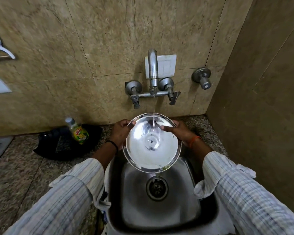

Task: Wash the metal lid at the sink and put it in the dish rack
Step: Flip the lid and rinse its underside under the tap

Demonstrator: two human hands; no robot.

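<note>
A round shiny metal lid (pixel 151 150) is held tilted over the steel sink (pixel 185 197), its inner side facing me. My left hand (pixel 120 133) grips its left rim, thumb over the edge. My right hand (pixel 178 131) grips the right rim, fingers lying on the inner face. A thin stream of water falls from the wall tap (pixel 153 68) onto the upper part of the lid and runs off its lower edge toward the drain (pixel 157 188). No dish rack is in view.
A green dish soap bottle (pixel 78 131) stands on a black cloth (pixel 58 150) on the granite counter (pixel 24 175), left of the sink. Tiled walls close in behind and on the right. A second wall valve (pixel 202 78) sticks out right of the tap.
</note>
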